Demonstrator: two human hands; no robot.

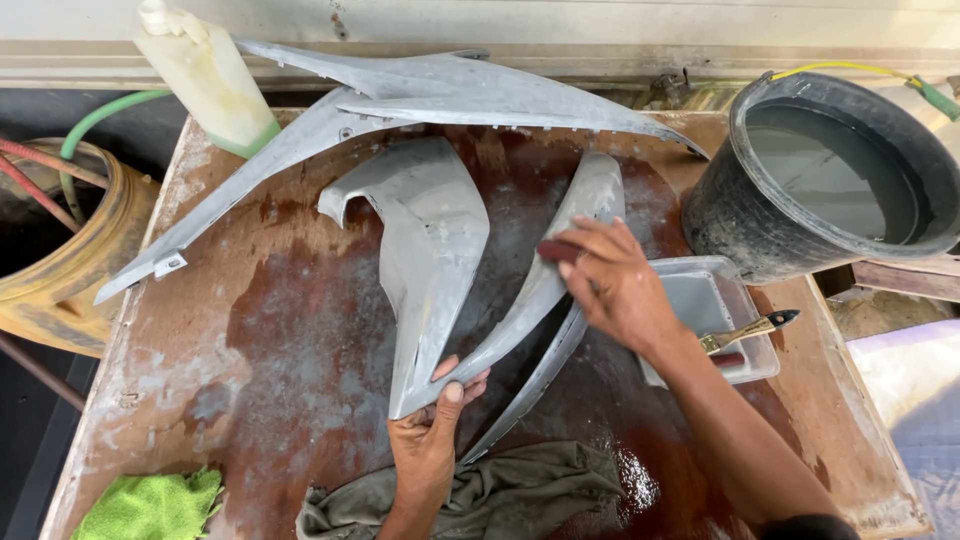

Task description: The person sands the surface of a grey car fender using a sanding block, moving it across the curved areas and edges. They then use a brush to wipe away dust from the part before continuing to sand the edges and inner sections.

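My left hand (432,430) grips the near tip of a curved grey plastic body panel (545,280) that lies on a wet brown wooden table (270,340). Pressed onto the panel's upper middle is my right hand (610,280), holding a small dark red sanding pad (556,251). A wider grey panel (430,250) lies just to the left, touching the one I hold. Two long pointed grey panels (430,90) lie across the far side of the table.
A black bucket (740,200) of grey water stands at the right. Beside it a shallow grey tray (705,300) holds a paintbrush (750,330). A pale plastic bottle (210,75) stands far left. A green cloth (150,505) and olive rag (500,490) lie near.
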